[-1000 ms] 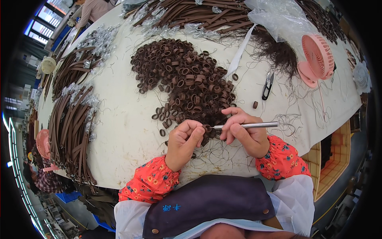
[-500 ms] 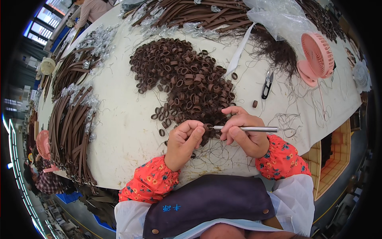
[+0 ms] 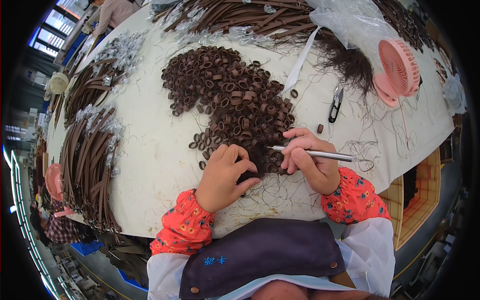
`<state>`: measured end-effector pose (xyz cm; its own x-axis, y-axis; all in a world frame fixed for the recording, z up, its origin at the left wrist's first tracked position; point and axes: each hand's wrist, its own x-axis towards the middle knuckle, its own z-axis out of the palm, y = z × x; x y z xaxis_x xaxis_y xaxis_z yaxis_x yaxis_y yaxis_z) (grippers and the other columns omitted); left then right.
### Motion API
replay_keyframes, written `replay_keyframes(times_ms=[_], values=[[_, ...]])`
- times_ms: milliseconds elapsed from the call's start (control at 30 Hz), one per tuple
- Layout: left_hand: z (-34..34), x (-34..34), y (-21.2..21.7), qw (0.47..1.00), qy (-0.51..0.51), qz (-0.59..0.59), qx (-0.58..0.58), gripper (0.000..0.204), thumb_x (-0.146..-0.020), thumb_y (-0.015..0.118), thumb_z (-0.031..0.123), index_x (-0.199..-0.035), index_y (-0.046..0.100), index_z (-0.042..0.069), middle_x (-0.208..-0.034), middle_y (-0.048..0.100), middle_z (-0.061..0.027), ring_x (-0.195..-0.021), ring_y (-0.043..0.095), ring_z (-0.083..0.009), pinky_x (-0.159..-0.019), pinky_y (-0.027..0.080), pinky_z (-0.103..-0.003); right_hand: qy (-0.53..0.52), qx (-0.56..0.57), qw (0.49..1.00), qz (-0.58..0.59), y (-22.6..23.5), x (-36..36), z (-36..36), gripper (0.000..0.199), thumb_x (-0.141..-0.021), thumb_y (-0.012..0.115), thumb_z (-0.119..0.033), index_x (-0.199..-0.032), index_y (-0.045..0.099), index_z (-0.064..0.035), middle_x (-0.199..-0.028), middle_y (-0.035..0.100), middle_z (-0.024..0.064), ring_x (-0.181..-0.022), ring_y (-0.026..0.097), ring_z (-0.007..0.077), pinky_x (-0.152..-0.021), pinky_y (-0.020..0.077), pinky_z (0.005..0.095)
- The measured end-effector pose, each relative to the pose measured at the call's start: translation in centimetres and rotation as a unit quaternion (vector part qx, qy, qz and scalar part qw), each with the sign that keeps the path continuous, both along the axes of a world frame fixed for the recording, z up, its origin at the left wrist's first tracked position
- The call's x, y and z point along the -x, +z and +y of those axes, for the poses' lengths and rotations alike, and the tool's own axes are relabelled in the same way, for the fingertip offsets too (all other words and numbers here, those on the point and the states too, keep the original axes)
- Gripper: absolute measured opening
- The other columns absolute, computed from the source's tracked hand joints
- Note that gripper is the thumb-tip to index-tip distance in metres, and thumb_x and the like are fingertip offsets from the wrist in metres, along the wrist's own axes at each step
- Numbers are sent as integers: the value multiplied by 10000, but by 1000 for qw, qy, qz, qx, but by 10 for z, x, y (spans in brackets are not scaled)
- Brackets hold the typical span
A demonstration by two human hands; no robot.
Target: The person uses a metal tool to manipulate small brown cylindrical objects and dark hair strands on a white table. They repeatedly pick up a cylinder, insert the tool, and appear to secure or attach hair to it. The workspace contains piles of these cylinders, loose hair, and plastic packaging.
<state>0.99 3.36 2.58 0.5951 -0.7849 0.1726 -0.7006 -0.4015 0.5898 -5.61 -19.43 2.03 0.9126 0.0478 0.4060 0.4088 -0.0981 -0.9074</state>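
A slim silver pen-shaped tool [image 3: 327, 155] with a fine dark tip is gripped between the thumb and fingers of my right hand [image 3: 312, 160]. Its tip points left over the near edge of a heap of small brown strap loops [image 3: 240, 102]. At that same edge, my left hand [image 3: 222, 175] has its thumb apart from its curled fingers, next to dark loops and thread. No loop shows plainly between those fingers, though the fingertips are partly hidden. Loose dark threads [image 3: 277, 192] lie scattered under and between both hands.
Bundles of brown straps [image 3: 90, 165] with clear plastic lie on the left, and more straps [image 3: 250, 17] at the back. Black thread snips [image 3: 335, 106], a single loop [image 3: 320, 128] and a pink fan [image 3: 398, 70] stand or lie right. A yellowish crate [image 3: 422, 200] is beside the table.
My left hand has let go of the loop at the tool's tip, moved slightly left and opened. My right hand has shifted a little right and up with the tool.
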Motion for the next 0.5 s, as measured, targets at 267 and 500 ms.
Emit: replay_keyframes(times_ms=[267, 500], values=[[-2, 7, -6, 986, 58, 134, 76, 81, -832, 675, 33, -889, 621, 50, -945, 612, -34, -818, 563, -169, -755, 444, -300, -5, 6, 1000, 29, -2, 4, 2, 106, -918, 583, -70, -1008, 622, -32, -822, 649, 76, -666, 644, 164, -678, 514, 292], [-2, 15, -18, 894, 100, 371, 232, 74, -882, 627, 11, -915, 561, 20, -929, 618, -40, -855, 557, -84, -774, 456, -242, -9, 150, 987, -48, -3, -4, 13, 269, -813, 709, -59, -1059, 605, -79, -940, 654, 92, -793, 648, 249, -679, 510, 319]])
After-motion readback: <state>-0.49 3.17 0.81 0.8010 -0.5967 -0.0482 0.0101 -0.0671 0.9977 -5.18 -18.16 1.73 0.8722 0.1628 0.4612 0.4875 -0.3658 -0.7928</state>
